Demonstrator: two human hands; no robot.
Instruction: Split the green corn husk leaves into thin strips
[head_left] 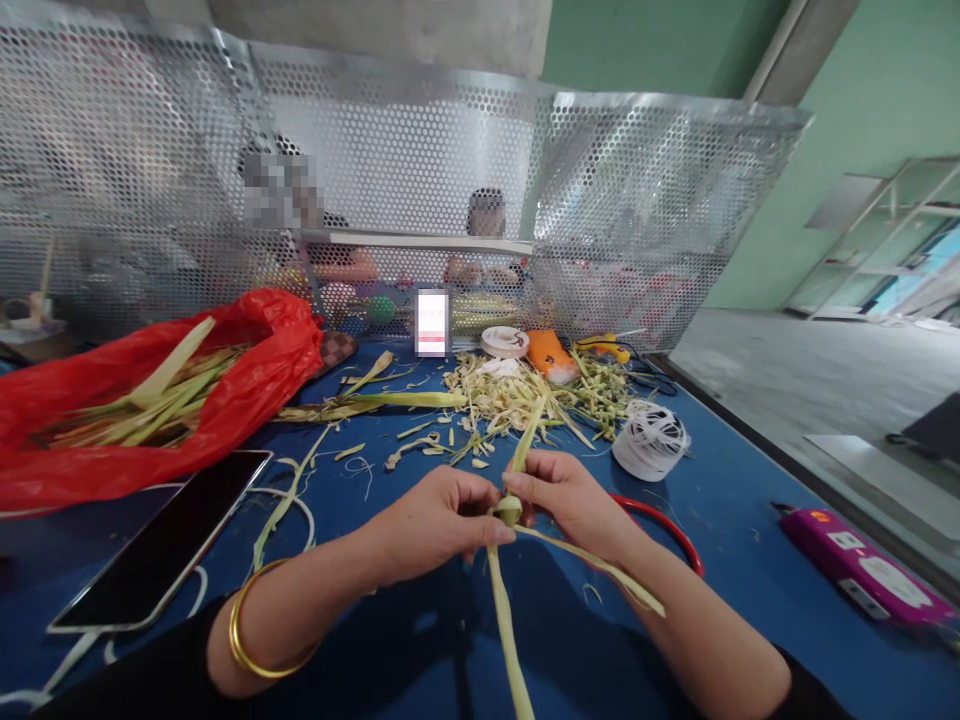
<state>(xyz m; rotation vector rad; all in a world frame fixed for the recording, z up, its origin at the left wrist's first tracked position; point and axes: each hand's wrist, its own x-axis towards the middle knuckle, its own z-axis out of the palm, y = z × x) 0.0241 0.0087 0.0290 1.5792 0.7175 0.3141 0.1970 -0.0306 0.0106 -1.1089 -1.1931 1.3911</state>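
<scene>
Between both hands, above the blue table, is a small knot of pale green plant strips, perhaps dried leaf. My left hand pinches the knot from the left, thumb and forefinger closed on it. From the right, my right hand grips it with thumb and fingers bent around the upper strip. One strip end points up and away, one hangs down toward me, and another trails to the right beneath my right wrist. The fingertips hide part of the knot.
A red plastic bag of leaf strips and a tablet lie left. Leaf scraps, tape, an orange packet and a white string roll sit ahead; a purple power strip lies right. People sit behind the perforated metal screen.
</scene>
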